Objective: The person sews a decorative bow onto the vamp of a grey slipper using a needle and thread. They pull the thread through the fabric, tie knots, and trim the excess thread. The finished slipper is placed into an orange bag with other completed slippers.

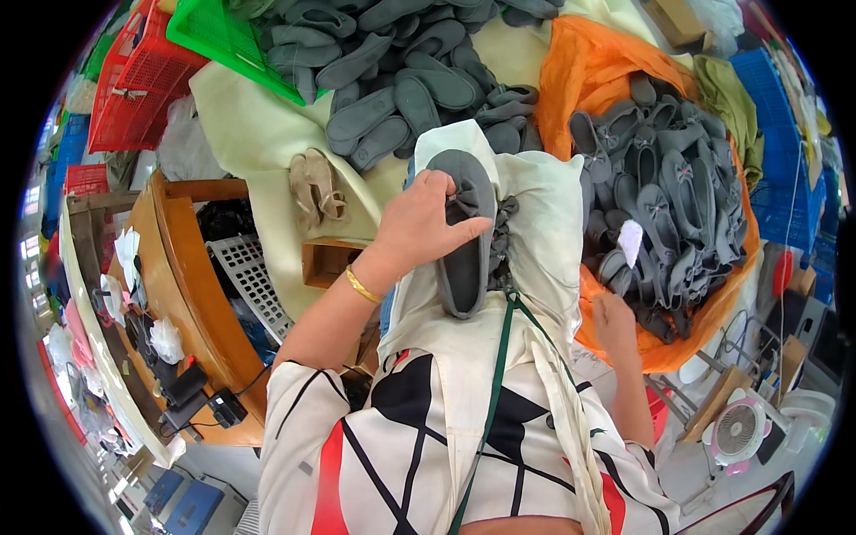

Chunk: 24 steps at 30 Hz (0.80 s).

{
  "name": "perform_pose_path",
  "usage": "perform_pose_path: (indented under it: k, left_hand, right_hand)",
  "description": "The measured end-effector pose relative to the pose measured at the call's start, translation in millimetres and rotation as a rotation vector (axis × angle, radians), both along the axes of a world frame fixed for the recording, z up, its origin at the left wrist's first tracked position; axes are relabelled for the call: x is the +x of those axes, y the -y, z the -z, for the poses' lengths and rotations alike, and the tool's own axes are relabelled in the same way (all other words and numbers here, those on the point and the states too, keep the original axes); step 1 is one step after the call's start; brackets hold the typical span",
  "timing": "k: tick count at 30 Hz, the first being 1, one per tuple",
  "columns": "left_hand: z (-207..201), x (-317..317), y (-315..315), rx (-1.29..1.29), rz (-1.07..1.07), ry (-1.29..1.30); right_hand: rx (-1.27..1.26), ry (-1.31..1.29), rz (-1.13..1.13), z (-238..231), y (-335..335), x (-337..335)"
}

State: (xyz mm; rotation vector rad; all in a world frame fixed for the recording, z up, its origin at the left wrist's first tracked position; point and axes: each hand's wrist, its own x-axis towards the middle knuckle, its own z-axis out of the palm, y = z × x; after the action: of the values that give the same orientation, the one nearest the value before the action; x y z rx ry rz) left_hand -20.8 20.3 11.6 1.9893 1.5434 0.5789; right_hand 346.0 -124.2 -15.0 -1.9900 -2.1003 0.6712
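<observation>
My left hand [419, 223] grips a grey flat shoe [465, 259] by its bow, holding it on the cream cloth [544, 205] over my lap. A gold bangle sits on that wrist. My right hand [615, 325] is lower right, fingers curled beside the orange sack [580, 80], and I cannot see anything in it. The sack holds several finished grey shoes with bows [664, 192]. A pile of plain grey shoes [401, 80] lies ahead on a pale yellow sheet.
A beige pair of shoes [314, 183] lies left of the pile. Red [134, 80] and green [223, 40] crates stand at the upper left, blue crates [785, 178] at the right. A wooden bench [192, 294] is left, a small fan [738, 432] lower right.
</observation>
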Motion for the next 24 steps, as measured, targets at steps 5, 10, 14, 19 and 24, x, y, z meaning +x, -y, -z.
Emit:
perform_pose_path:
  k: [5,10,14,19,24]
  left_hand:
    - [0,23,-6,0.0,-0.091,-0.285]
    - [13,19,-9,0.021,-0.169,-0.101]
    - [18,5,-10,-0.161,-0.249,0.191]
    - [18,5,-11,-0.398,-0.368,0.404]
    - [19,5,-10,-0.442,-0.414,0.502]
  right_hand:
    - [-0.136,-0.499,0.316,-25,-55,-59]
    - [-0.381,-1.141,0.36,-16,-98,-127]
    - [-0.496,-1.188,0.3,-19,-120,-164]
    - [-0.492,-1.12,0.235,-2,-127,-181]
    - [-0.433,-0.971,0.161,-10,-133,-185]
